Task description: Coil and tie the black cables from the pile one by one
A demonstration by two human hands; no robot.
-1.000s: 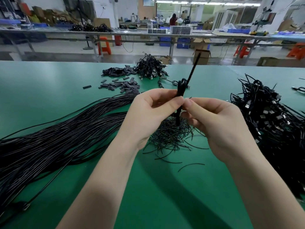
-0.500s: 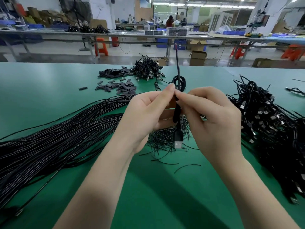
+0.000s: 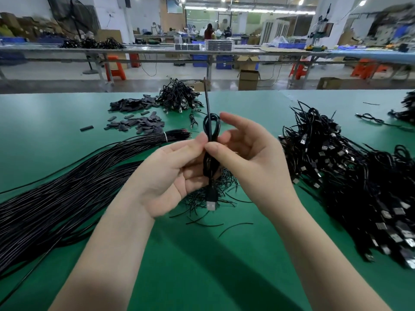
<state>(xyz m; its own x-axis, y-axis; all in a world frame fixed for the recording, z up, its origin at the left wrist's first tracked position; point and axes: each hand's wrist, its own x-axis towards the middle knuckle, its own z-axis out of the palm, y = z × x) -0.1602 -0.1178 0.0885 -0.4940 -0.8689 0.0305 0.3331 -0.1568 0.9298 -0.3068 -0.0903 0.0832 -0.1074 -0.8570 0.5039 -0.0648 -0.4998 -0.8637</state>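
1. One coiled black USB cable (image 3: 211, 140) is being held upright above the green desk (image 3: 202, 265), its single silver USB plug (image 3: 211, 205) hanging below the hands and one straight tail rising above the loop.
2. The coil's middle is being pinched by the left hand (image 3: 170, 173), thumb and forefinger forming the grip.
3. The same coil is being pinched by the thumb of the right hand (image 3: 247, 158); its other fingers are being held loosely spread.
4. One long bundle of uncoiled black cables (image 3: 67, 189), bound by one white tie, is lying to the left.
5. One large pile of tied cables (image 3: 350, 187) is lying to the right, and one smaller heap (image 3: 177, 97) at the far edge.
6. One scatter of thin black twist ties (image 3: 208, 198) is lying beneath the hands.
7. Small dark sleeves (image 3: 137, 115), too many to be counted, are being kept in two loose groups.
8. No readable writing is being shown.
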